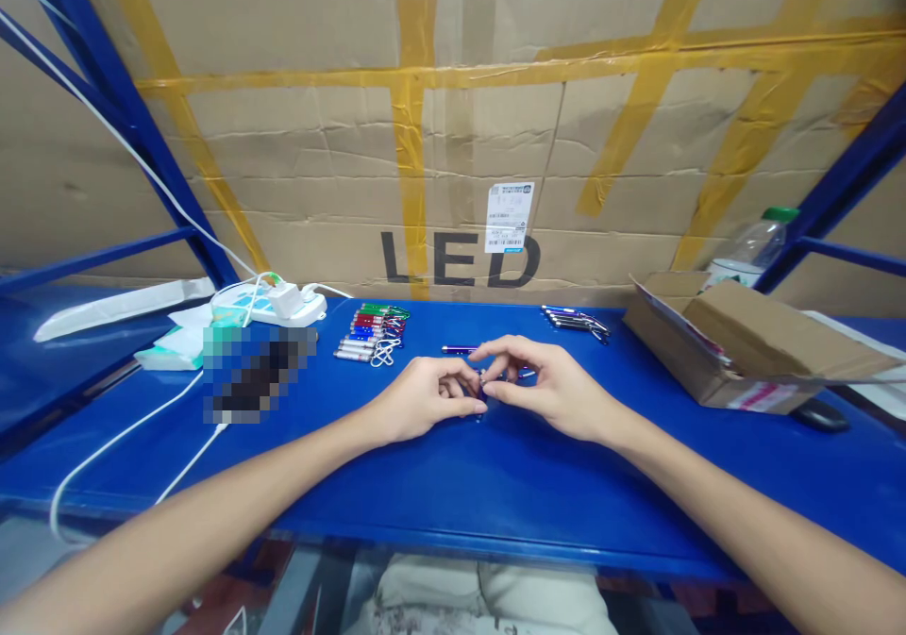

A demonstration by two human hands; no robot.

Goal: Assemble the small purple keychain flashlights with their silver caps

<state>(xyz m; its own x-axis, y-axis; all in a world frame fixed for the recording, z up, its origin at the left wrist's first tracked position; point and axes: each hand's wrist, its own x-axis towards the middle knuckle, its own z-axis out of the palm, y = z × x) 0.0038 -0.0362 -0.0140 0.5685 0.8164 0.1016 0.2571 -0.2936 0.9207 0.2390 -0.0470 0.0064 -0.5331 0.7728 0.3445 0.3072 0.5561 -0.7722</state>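
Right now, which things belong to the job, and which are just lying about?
Job, probably: small item between left hand and right hand; purple tube beyond; coloured tubes at left; darker tubes at right.
Lying about, probably: power strip; white cable; bottle. Open box: unclear.

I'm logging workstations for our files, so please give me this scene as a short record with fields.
Surface: blue table
Hands: left hand and right hand meet at a small item, mostly hidden
Beyond hands: purple tube
Left group: colored tubes with clips
Right group: dark tubes
Right side: open cardboard box, bottle behind
Left side: white power strip
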